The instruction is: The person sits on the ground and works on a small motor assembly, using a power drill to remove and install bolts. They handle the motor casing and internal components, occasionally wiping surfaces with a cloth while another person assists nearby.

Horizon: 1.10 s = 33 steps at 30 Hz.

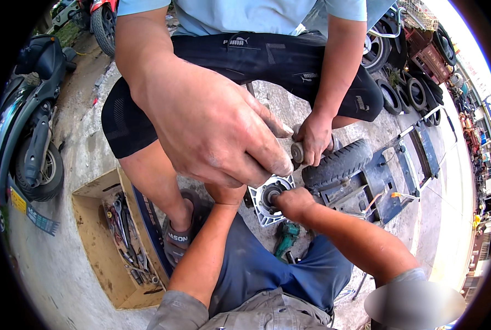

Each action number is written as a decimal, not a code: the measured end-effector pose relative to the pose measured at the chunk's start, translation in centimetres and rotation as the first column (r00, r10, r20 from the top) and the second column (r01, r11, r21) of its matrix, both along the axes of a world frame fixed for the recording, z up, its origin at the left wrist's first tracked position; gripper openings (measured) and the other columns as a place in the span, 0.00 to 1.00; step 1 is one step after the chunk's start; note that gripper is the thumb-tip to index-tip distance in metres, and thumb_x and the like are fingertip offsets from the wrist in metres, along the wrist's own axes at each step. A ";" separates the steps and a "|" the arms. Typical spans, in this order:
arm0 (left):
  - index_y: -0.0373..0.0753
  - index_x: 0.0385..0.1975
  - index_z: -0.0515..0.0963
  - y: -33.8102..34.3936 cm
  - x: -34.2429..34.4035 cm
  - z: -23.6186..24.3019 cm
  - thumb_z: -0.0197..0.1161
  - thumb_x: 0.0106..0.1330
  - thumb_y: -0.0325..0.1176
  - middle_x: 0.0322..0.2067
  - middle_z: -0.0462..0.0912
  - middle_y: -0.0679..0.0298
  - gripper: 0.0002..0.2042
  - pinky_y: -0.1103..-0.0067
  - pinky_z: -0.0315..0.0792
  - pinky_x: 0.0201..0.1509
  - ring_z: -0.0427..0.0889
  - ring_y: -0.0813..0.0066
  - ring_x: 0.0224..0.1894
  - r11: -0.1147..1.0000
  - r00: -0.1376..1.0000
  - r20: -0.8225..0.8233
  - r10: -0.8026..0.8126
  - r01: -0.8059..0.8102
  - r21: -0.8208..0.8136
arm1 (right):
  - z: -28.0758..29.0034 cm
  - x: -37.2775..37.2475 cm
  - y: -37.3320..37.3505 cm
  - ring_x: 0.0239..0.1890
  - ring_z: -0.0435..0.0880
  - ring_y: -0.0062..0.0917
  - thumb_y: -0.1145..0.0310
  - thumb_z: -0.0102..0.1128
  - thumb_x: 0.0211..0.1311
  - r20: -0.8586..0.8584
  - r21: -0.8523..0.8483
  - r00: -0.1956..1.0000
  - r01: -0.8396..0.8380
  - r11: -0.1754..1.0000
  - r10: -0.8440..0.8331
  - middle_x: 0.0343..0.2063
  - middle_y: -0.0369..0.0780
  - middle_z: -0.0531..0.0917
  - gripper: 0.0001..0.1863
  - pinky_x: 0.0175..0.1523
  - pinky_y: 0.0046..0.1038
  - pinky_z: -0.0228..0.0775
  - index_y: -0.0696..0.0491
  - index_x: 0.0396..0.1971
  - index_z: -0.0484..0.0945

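My right hand (295, 203) is curled closed at the round centre of a silver metal housing (265, 220). What its fingers grip there is too small to make out. On the housing's left, my left hand (226, 193) is mostly covered by a co-worker's large hand (212, 132), so its fingers are hidden. Opposite me, the co-worker's other hand (316, 137) holds a round-ended metal part (296, 152) just above the housing. The fingertips of the nearer large hand hang close beside that part. A green power tool (287, 237) lies below the housing, between my legs.
A black tyre (339, 164) sits right of the housing, against a dark metal frame (388, 176). At left stands an open wooden box (99, 258) holding several hand tools (125, 231). A scooter (33, 126) is parked far left; several loose tyres (416, 93) lie back right.
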<state>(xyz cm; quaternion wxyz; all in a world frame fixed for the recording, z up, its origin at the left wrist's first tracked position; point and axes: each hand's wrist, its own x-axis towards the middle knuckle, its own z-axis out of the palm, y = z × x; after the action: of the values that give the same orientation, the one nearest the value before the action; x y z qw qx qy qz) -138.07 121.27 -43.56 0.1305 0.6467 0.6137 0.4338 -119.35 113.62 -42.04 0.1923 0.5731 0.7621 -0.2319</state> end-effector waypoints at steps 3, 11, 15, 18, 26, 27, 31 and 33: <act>0.46 0.34 0.80 0.0 0.4 0.4 0.70 0.56 0.47 0.32 0.81 0.60 0.14 0.61 0.71 0.38 0.80 0.56 0.38 0.996 1.000 -0.018 -0.009 0.011 0.083 | -2.7 -4.1 -2.1 0.44 0.84 0.51 0.52 0.54 0.71 -0.251 0.006 0.682 0.711 0.703 -0.687 0.38 0.53 0.86 0.20 0.52 0.47 0.73 0.54 0.39 0.85; 0.46 0.34 0.80 -0.1 0.4 0.3 0.71 0.55 0.48 0.34 0.81 0.59 0.15 0.61 0.70 0.38 0.80 0.56 0.38 0.997 1.000 0.000 0.014 -0.013 0.081 | 1.0 -0.6 -0.7 0.43 0.88 0.39 0.56 0.45 0.74 0.095 -0.044 0.994 0.051 0.998 -0.046 0.39 0.45 0.88 0.18 0.45 0.43 0.80 0.47 0.46 0.83; 0.48 0.34 0.82 0.3 0.3 0.3 0.74 0.51 0.52 0.35 0.85 0.59 0.18 0.61 0.73 0.40 0.83 0.55 0.42 1.000 1.000 -0.009 0.010 -0.010 0.023 | 1.0 0.1 0.7 0.41 0.89 0.38 0.62 0.49 0.69 0.148 -0.081 0.971 -0.179 0.980 0.190 0.36 0.42 0.88 0.13 0.42 0.41 0.81 0.45 0.45 0.82; 0.47 0.34 0.82 0.1 -0.3 -0.9 0.74 0.50 0.52 0.35 0.85 0.59 0.19 0.61 0.73 0.41 0.83 0.55 0.42 0.995 1.000 -0.013 0.021 -0.019 0.093 | -0.1 -1.0 -0.8 0.43 0.88 0.40 0.61 0.52 0.68 -0.027 -0.012 0.994 0.108 0.994 -0.108 0.36 0.46 0.88 0.12 0.47 0.41 0.79 0.48 0.42 0.84; 0.45 0.38 0.81 0.1 -0.1 -0.9 0.70 0.55 0.49 0.35 0.82 0.58 0.17 0.59 0.72 0.42 0.81 0.52 0.41 0.989 0.998 -0.056 0.038 -0.030 0.148 | -3.1 -3.9 -2.7 0.49 0.84 0.50 0.55 0.54 0.71 -0.308 -0.127 0.630 0.716 0.687 -0.713 0.41 0.53 0.87 0.18 0.54 0.44 0.74 0.52 0.46 0.85; 0.46 0.35 0.82 0.2 -0.1 -1.4 0.72 0.53 0.51 0.34 0.83 0.59 0.18 0.60 0.73 0.42 0.82 0.54 0.41 0.994 0.997 -0.060 0.041 -0.034 0.106 | -1.9 -2.9 -2.9 0.45 0.87 0.46 0.57 0.53 0.70 -0.193 0.017 0.804 0.576 0.817 -0.563 0.37 0.48 0.88 0.15 0.49 0.43 0.78 0.48 0.41 0.87; 0.49 0.51 0.79 0.4 -1.3 -4.8 0.68 0.58 0.55 0.53 0.80 0.58 0.25 0.63 0.72 0.57 0.77 0.59 0.57 0.952 0.978 -0.205 -0.039 -0.026 -0.306 | -1.7 0.0 0.1 0.38 0.90 0.40 0.62 0.54 0.64 0.034 -0.005 0.990 -0.138 0.990 0.138 0.33 0.41 0.89 0.11 0.39 0.40 0.82 0.47 0.35 0.86; 0.47 0.49 0.80 1.0 1.8 -5.0 0.67 0.59 0.53 0.49 0.82 0.58 0.23 0.60 0.72 0.53 0.79 0.55 0.53 0.996 0.984 -0.174 -0.048 0.033 -0.088 | -3.1 2.9 -0.4 0.37 0.90 0.39 0.64 0.54 0.62 0.022 0.052 0.992 -0.127 0.991 0.126 0.31 0.41 0.89 0.10 0.39 0.41 0.82 0.48 0.34 0.85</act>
<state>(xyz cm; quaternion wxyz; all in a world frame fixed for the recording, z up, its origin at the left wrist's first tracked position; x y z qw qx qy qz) -136.31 122.27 -48.57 0.1120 0.6888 0.6273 0.3456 -116.47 113.23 -45.12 0.1986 0.5305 0.8011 -0.1935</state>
